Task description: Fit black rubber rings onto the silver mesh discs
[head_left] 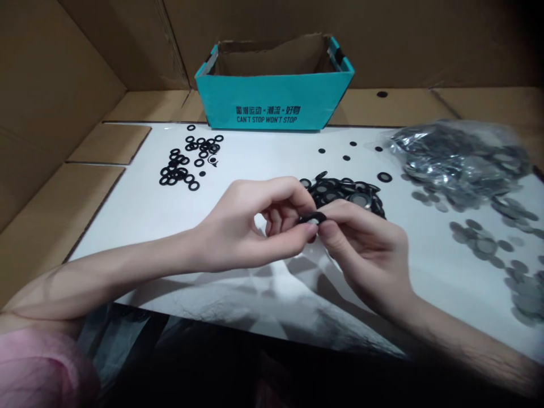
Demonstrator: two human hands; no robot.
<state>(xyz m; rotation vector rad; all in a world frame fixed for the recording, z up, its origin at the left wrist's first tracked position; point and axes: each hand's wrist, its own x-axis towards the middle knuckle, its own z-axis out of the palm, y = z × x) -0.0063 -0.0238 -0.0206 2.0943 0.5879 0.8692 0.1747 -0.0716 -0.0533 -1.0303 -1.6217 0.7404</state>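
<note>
Between the fingertips of both hands is a small black ring [319, 216] with a pale grey middle. My left hand [259, 226] pinches its left side, thumb below and index finger above. On its right side, my right hand [365, 243] pinches the edge between thumb and index finger. Both hands are closed and hover over the white tabletop. Right behind them lies a pile of black-rimmed discs [340, 191] with grey centres, partly covered by my fingers. Farther left, loose black rings [181, 170] are scattered in a cluster.
A turquoise open box [272, 102] stands at the back against cardboard walls [102, 39]. At the right lie a clear plastic bag [459, 158] of grey discs and loose grey discs [484, 245]. Several small black discs [347, 158] dot the white tabletop [263, 156].
</note>
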